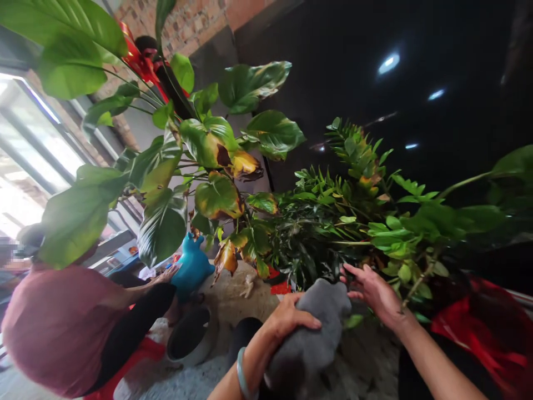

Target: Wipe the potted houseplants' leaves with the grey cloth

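Note:
My left hand [288, 320] lies curled over a grey cloth [316, 333], gripping it near its upper part. A pale bangle [242, 373] sits on that wrist. My right hand [375, 294] reaches forward with fingers stretched out, touching the lower leaves of a bushy plant with small glossy leaflets [341, 222]. The grey cloth sits between both hands, just below that plant. A taller plant with large broad leaves [200, 150], some yellowed and brown, rises to the left.
Another person in a pink top [58, 322] squats at the left, a hand near a blue watering can [191, 269]. A white pot [191, 336] stands on the gritty floor. Red fabric [491, 333] lies at the right. Red ribbon [139, 58] hangs high on the tall plant.

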Action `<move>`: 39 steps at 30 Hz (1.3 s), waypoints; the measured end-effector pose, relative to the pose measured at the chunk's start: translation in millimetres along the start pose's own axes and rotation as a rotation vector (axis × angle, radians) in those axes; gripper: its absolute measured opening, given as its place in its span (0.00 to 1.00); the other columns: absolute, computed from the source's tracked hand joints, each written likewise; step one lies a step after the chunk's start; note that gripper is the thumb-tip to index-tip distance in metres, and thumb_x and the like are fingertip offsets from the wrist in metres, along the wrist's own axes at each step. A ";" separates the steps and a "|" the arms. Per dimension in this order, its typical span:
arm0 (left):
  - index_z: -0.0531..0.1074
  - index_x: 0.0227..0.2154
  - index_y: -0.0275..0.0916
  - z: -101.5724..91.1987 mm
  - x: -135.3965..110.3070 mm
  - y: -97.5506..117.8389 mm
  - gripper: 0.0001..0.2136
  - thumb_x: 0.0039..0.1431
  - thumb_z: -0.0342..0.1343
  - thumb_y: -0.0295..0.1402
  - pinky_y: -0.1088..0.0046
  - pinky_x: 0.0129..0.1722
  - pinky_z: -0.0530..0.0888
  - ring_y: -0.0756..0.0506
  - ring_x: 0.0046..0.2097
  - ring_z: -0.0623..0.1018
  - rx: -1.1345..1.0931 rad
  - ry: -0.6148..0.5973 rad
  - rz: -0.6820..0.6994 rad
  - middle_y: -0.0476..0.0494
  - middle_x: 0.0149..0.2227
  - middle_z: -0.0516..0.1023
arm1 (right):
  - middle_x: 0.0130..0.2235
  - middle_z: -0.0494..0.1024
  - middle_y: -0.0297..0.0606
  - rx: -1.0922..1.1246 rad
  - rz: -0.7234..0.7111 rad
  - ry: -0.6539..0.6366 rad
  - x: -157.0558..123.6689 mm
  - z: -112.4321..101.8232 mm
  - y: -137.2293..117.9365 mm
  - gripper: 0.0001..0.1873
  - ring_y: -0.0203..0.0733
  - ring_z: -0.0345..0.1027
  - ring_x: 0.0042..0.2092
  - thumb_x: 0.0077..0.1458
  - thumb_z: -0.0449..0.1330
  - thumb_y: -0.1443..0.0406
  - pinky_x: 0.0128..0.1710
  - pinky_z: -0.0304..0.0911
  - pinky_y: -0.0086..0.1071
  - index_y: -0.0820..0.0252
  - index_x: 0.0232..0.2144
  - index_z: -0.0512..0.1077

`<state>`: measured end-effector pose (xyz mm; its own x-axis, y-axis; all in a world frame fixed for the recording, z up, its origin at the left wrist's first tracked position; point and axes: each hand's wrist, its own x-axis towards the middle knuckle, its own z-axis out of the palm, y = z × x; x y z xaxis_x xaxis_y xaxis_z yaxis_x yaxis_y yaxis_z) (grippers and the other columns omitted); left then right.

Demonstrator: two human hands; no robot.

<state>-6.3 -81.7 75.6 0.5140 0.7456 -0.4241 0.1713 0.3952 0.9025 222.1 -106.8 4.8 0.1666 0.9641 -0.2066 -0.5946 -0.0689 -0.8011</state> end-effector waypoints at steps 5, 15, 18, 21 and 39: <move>0.78 0.30 0.35 2.4 -0.2 57.7 0.18 0.29 0.64 0.30 0.71 0.29 0.71 0.46 0.28 0.74 -0.211 -0.028 0.353 0.46 0.27 0.78 | 0.46 0.82 0.45 0.002 -0.002 0.011 -0.3 0.1 -1.4 0.24 0.54 0.73 0.49 0.47 0.60 0.45 0.36 0.70 0.40 0.54 0.37 0.80; 0.79 0.26 0.35 2.2 10.5 36.7 0.15 0.26 0.65 0.31 0.69 0.27 0.70 0.46 0.24 0.73 0.094 -0.024 0.035 0.48 0.22 0.77 | 0.42 0.83 0.44 0.003 0.008 0.023 4.8 -7.7 1.8 0.20 0.54 0.73 0.47 0.51 0.58 0.48 0.38 0.69 0.41 0.53 0.35 0.80; 0.79 0.32 0.35 -6.0 -5.8 61.3 0.20 0.27 0.67 0.31 0.69 0.30 0.73 0.45 0.27 0.75 -0.028 -0.088 0.187 0.47 0.26 0.79 | 0.44 0.83 0.44 -0.011 0.012 0.015 4.4 -5.7 0.8 0.20 0.53 0.73 0.47 0.52 0.57 0.48 0.37 0.69 0.40 0.53 0.35 0.80; 0.79 0.35 0.35 -4.0 1.9 86.4 0.21 0.31 0.65 0.34 0.70 0.32 0.73 0.45 0.30 0.76 -0.187 -0.041 0.409 0.46 0.30 0.80 | 0.44 0.82 0.45 -0.001 0.029 0.036 4.4 -2.8 -1.0 0.20 0.52 0.73 0.47 0.52 0.57 0.49 0.35 0.70 0.39 0.54 0.37 0.80; 0.76 0.26 0.37 -64.6 -35.1 85.8 0.12 0.33 0.65 0.33 0.72 0.27 0.74 0.47 0.23 0.75 -0.499 0.430 0.498 0.49 0.22 0.78 | 0.39 0.83 0.44 -0.019 0.016 0.034 1.3 3.3 -3.8 0.15 0.50 0.75 0.41 0.53 0.58 0.54 0.32 0.70 0.37 0.54 0.34 0.80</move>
<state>-64.0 -39.2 163.0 0.0475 0.9967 -0.0665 -0.4374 0.0807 0.8956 222.0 -104.4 9.5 0.1842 0.9536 -0.2379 -0.5822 -0.0892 -0.8082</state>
